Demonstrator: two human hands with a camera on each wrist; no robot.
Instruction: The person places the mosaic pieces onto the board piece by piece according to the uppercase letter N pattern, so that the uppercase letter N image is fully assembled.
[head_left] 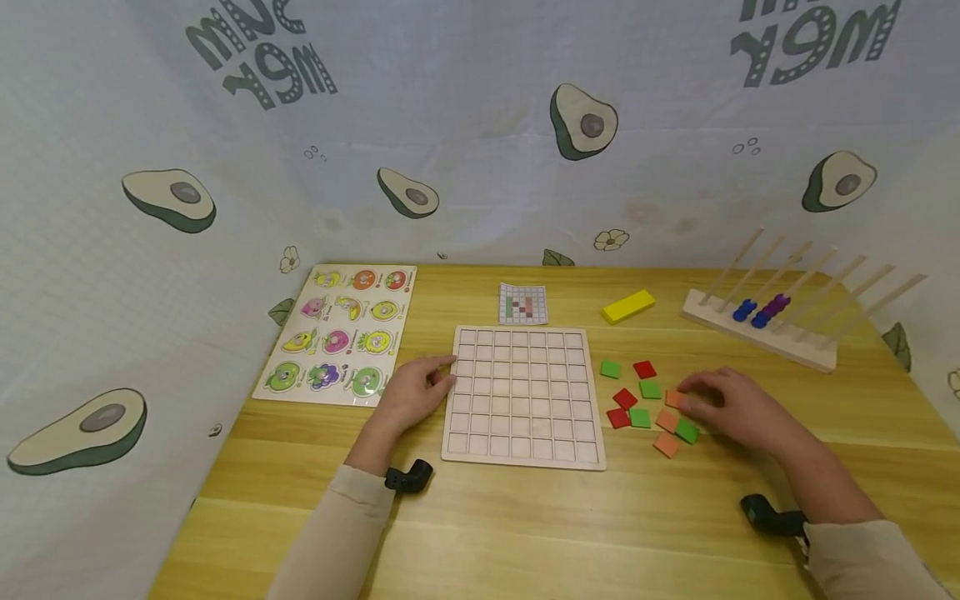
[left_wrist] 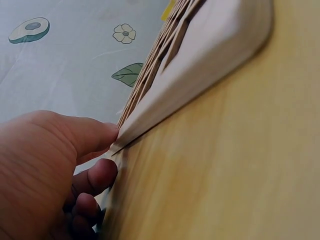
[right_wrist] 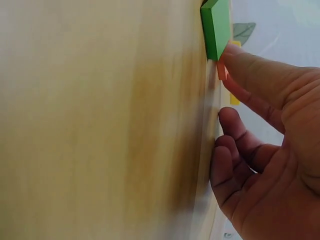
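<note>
1. My left hand [head_left: 412,393] is unclenched, its thumb and index fingertips resting against the left edge of the wooden grid board [head_left: 522,392], which lies flat on the worktop [head_left: 510,542].
2. My right hand [head_left: 731,408] pinches an orange tile [head_left: 674,398] between thumb and index finger, right of the board; the other fingers are bent.
3. Around that tile lie two more orange tiles [head_left: 666,445], four green tiles [head_left: 639,418] and three red tiles [head_left: 625,399], some touching or nearly so.
4. Just beyond the board is a pattern card [head_left: 523,304]; a yellow bar [head_left: 628,307] lies right of it.
5. A peg rack [head_left: 757,329] with blue and purple beads stands far right, a fruit puzzle [head_left: 333,336] far left.
</note>
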